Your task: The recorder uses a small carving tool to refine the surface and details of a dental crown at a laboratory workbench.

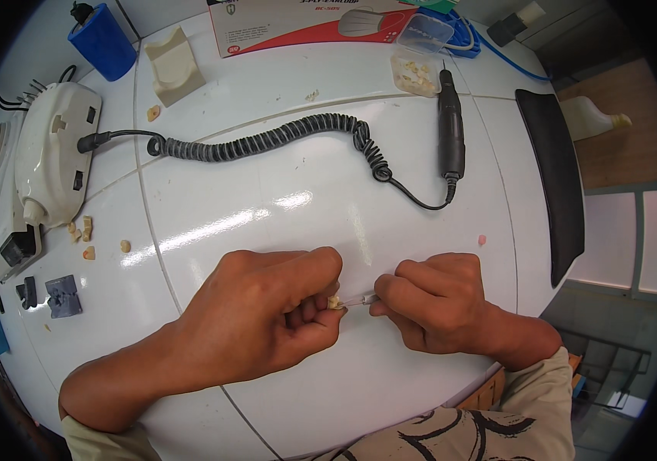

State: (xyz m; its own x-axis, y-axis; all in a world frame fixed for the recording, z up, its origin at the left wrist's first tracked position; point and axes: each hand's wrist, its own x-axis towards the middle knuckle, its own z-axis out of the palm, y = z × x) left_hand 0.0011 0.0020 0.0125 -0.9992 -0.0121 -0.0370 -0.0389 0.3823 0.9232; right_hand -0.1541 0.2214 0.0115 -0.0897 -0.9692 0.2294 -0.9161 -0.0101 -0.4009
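Note:
Low over the white tiled tabletop, my left hand (259, 315) is closed, pinching a small yellowish tooth-like piece (334, 303) at its fingertips. From the other side, my right hand (440, 303) grips a slim tool (367, 299) with a pale, clear-looking shaft and a greyish end. The tool's thin tip meets the piece or lies right beside it; the exact contact is too small to make out. Most of the tool's rear is hidden in my right fingers.
A black rotary handpiece (451, 131) lies beyond my right hand, its coiled cord (267, 142) running left to a cream control unit (56, 146). Farther back stand a mask box (305, 34), a blue cup (103, 42) and a small plastic box (413, 88). Grey blocks (63, 296) lie left.

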